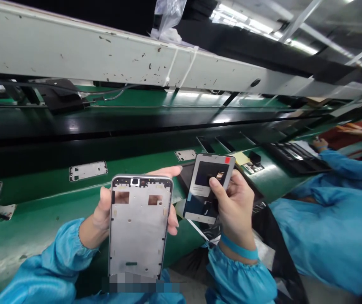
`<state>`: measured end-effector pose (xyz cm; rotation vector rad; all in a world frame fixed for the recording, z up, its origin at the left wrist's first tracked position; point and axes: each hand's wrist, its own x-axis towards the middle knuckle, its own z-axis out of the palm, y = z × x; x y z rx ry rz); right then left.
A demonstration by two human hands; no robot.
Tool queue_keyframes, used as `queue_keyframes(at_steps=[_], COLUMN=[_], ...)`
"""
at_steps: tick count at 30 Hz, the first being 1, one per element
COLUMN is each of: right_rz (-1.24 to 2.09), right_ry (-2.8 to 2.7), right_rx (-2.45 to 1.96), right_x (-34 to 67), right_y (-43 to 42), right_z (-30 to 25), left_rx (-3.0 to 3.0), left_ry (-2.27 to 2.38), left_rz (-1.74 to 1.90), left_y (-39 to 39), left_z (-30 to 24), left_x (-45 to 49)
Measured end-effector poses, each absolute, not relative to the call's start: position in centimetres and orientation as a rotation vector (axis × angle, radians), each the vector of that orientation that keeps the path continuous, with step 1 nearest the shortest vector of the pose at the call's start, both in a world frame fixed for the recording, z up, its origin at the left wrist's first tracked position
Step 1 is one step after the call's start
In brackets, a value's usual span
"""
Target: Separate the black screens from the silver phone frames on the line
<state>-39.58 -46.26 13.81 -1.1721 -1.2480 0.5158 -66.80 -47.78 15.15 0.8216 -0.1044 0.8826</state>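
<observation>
My left hand (100, 215) grips a silver phone middle frame (139, 228) upright, thumb on its left edge and fingers wrapped behind it, tips showing at the top and right edge. The frame has two square cutouts near its top. My right hand (236, 207) holds a phone screen panel (208, 188) by its lower part, thumb pressed on its face. The panel is tilted, has a dark rectangle in the middle and a small red tab at its top right corner. The two parts are close together but apart.
A green conveyor belt (41, 219) runs left to right beneath my hands, carrying more silver frames (88, 170), (185, 155). A scuffed white beam (104, 55) crosses overhead. At the right, a co-worker in blue sleeves (342, 162) works beside dark trays (291, 154).
</observation>
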Motion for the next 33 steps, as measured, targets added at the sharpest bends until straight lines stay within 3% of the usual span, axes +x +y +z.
queue_keyframes(at_steps=[12, 19, 26, 33], right_rz=[0.426, 0.457, 0.25, 0.534], right_ry=[-1.207, -1.195, -1.239, -0.99], right_rx=[-1.097, -0.987, -1.015, -0.967], right_x=[-42.5, -46.2, -45.7, -46.3], right_y=[-48.5, -46.2, -45.1, -44.4], right_z=[13.6, 11.6, 11.5, 12.4], left_rx=[0.858, 0.919, 1.079, 1.684], left_ry=[-0.033, -0.016, 0.104, 0.452], left_rz=[1.077, 0.638, 0.666, 0.777], left_y=[-47.3, -45.6, -43.6, -43.3], left_z=[14.3, 10.8, 8.1, 8.8], left_x=[-66.2, -65.7, -64.6, -64.6])
